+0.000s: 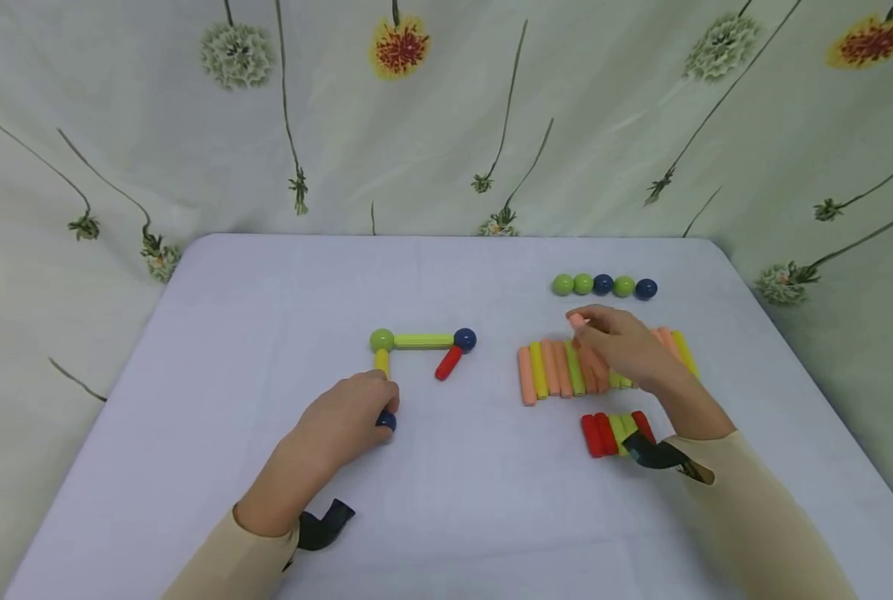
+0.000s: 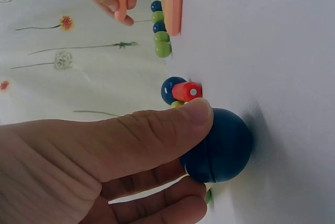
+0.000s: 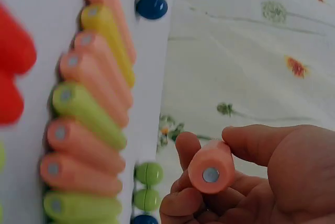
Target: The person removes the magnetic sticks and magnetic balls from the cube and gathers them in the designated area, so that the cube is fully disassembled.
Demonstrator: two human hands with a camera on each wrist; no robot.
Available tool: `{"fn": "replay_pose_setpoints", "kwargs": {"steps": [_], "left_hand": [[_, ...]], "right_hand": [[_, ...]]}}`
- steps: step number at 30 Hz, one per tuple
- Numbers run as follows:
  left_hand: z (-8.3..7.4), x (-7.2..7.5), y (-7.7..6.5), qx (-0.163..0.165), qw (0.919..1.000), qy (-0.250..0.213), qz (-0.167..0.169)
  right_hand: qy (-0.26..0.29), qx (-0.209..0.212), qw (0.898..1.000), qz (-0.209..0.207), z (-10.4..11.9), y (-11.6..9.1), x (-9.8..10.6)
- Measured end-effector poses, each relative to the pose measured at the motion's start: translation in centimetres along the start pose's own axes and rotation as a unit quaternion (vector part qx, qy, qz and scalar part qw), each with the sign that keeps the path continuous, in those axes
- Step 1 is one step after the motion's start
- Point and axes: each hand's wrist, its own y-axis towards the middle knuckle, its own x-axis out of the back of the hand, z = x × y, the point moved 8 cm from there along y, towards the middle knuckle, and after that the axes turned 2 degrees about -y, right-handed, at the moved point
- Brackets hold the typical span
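Note:
My left hand pinches a dark blue ball between thumb and fingers, low over the white table. A yellow rod runs from the fingers up to a green ball. From that ball a yellow-green rod leads right to another blue ball, where a short red rod slants down and left. Raised over the row of long rods, my right hand grips a salmon-coloured rod with a round metal disc in its end.
Several green and blue balls stand in a line at the back right. Short red and green rods lie side by side under the right forearm. A floral cloth hangs behind the table.

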Motion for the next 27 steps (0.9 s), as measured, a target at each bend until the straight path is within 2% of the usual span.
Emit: {"fn": "replay_pose_setpoints", "kwargs": {"steps": [5, 9, 12, 16, 19, 23, 27], "left_hand": [[0.0, -0.1, 0.1, 0.003, 1.0000, 0.000, 0.003], [0.0, -0.1, 0.1, 0.004, 1.0000, 0.002, 0.004], [-0.1, 0.0, 0.1, 0.002, 1.0000, 0.004, 0.003], [-0.1, 0.0, 0.1, 0.003, 1.0000, 0.005, 0.005], [-0.1, -0.1, 0.1, 0.005, 0.9999, 0.005, 0.007], [-0.1, -0.1, 0.0, 0.006, 1.0000, 0.005, 0.006], [-0.2, 0.0, -0.1, 0.005, 1.0000, 0.003, 0.004]], "right_hand": [[-0.003, -0.068, 0.995, -0.078, -5.0, -0.7, 4.9], [-0.007, -0.133, 0.982, -0.135, -9.1, -1.6, 8.0], [-0.021, -0.173, 0.973, -0.154, -12.1, -2.4, 9.7], [-0.026, -0.218, 0.964, -0.147, -15.5, -2.9, 10.5], [-0.028, -0.243, 0.959, -0.140, -17.1, -2.8, 10.4], [-0.029, -0.252, 0.959, -0.130, -17.6, -2.7, 9.9], [-0.052, -0.247, 0.959, -0.127, -17.0, -2.8, 9.9]]}}
